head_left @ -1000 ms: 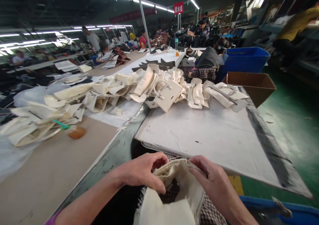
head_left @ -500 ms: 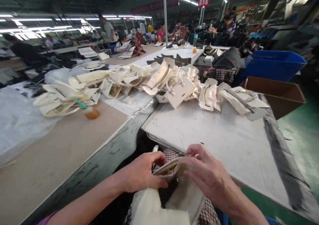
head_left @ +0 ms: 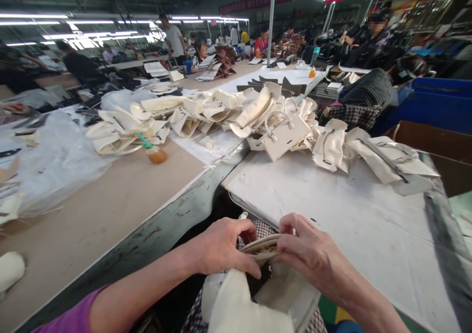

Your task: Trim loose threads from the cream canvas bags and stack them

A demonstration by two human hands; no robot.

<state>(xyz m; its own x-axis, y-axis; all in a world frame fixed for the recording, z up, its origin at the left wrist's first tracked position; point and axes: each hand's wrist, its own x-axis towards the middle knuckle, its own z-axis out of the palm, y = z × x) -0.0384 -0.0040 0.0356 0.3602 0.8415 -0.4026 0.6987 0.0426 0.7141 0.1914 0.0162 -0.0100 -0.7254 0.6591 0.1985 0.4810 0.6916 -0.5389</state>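
Observation:
A cream handbag piece [head_left: 254, 313] rests on my lap over checked cloth, its curved layered edge turned up between my hands. My left hand [head_left: 228, 247] grips the left end of that edge, thumb on the near side and fingers behind. On the right end, my right hand [head_left: 304, 247] pinches the edge between thumb and fingers. Loose fibres show between the layers. The lower part of the bag piece runs out of view at the bottom.
Cream handbags [head_left: 283, 136] lie heaped across the tables ahead. A glue bottle with a green tip [head_left: 157, 155] lies on the brown tabletop [head_left: 121, 190], near clear plastic sheeting [head_left: 62, 161]. Blue bins [head_left: 438, 102] and a cardboard box [head_left: 420, 139] stand right. Several people sit or stand farther back.
The camera view has swung left, so the tables and heap appear farther right. My right hand has closed more tightly on the bag's edge; my left hand keeps its grip.

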